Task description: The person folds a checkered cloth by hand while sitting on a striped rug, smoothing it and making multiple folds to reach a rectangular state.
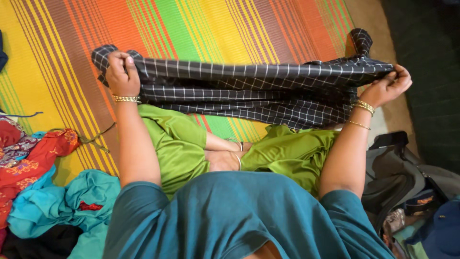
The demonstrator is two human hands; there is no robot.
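- Striped woven mat (201, 29) in yellow, orange, green and brown across the floor, serving as the flat work surface under everything.
- At far left, a loose heap of red patterned cloth (28, 158) and teal cloth (57, 206), bunched at the mat's edge, well apart from the spread garment.
- Left hand (122, 72) closed, fingers curled over the left end of the dark checked garment (249, 91), thumb on top, pinning that end down against the mat; gold bangle (127, 99) at the wrist.
- Dark checked garment stretched between both hands, folded lengthwise in layers, lying just beyond green-clad legs (287, 151); held at both ends, seemingly to keep the fold taut and even.
- Right hand (390, 86) pinching the garment's right end, fingers tight on the edge, lifted slightly off the mat.
- At far right, dark open bag (397, 168) beside the knee, apart from the garment.
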